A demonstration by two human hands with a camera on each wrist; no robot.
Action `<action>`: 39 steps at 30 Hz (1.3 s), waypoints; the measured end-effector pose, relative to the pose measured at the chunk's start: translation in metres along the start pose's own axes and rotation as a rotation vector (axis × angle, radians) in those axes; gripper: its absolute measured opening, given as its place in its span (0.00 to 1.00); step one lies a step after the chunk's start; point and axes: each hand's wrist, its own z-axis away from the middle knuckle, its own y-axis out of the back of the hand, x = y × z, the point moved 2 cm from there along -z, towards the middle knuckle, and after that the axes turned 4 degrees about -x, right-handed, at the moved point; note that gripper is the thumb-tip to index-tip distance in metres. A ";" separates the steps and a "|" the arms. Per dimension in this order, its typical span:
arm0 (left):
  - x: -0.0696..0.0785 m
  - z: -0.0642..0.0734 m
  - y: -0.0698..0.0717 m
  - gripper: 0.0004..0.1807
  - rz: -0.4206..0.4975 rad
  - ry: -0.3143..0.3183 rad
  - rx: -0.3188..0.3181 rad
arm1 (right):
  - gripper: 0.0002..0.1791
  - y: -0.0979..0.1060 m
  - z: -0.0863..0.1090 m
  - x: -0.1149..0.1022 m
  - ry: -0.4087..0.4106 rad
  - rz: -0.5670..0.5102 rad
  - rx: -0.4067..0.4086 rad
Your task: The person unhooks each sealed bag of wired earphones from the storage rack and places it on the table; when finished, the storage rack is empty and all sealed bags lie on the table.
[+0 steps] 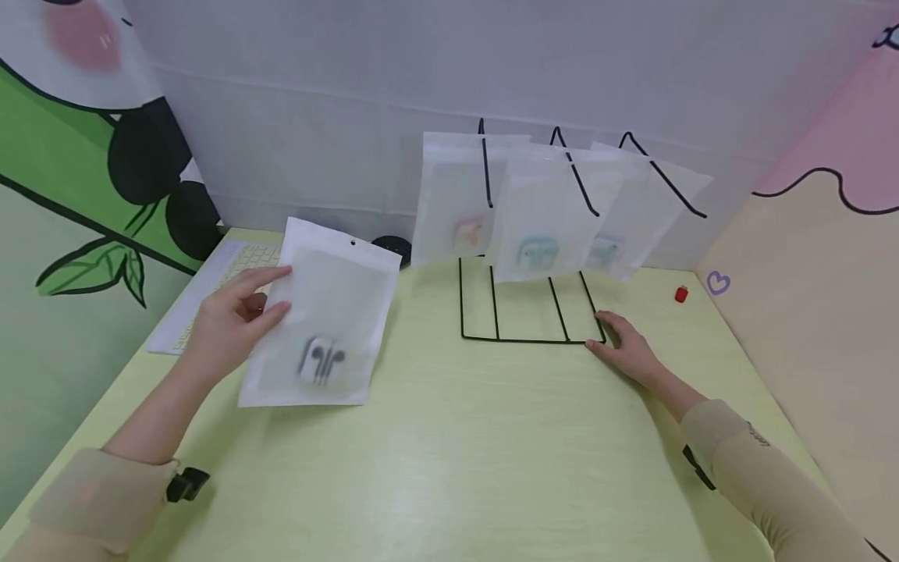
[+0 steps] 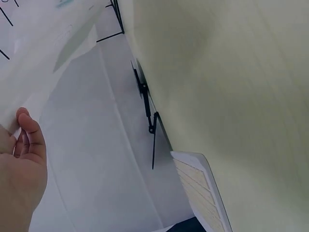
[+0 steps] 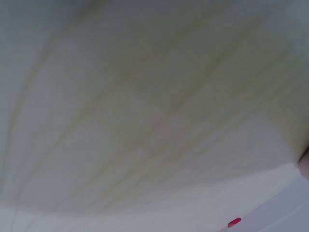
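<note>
My left hand (image 1: 228,324) pinches the left edge of a white translucent pouch (image 1: 344,293) between thumb and fingers. The pouch is tilted above the table, with a small hang hole near its top edge and wired earphones (image 1: 323,361) showing through its lower part. In the left wrist view the same hand (image 2: 24,164) grips the pouch's edge. My right hand (image 1: 628,351) holds the front right corner of a black wire rack (image 1: 516,340), thumb at the front bar and a finger along the side bar. Only a fingertip of it enters the right wrist view.
Three similar pouches (image 1: 456,187) hang on the rack's slanted prongs, coloured items faintly visible inside. A white keyboard (image 1: 204,293) lies at the left. Behind the held pouch sits a round black object (image 1: 393,248). A small red object (image 1: 681,294) lies at the right.
</note>
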 end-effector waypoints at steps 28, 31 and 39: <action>-0.092 -0.014 -0.019 0.55 -0.217 0.052 -0.542 | 0.42 -0.001 -0.002 0.006 0.006 -0.005 -0.001; -0.100 -0.016 -0.021 0.54 -0.256 0.078 -0.559 | 0.42 -0.001 -0.002 0.006 0.003 0.000 -0.004; -0.120 -0.027 -0.023 0.57 -0.342 0.139 -0.622 | 0.42 -0.002 -0.003 0.006 0.006 -0.002 0.009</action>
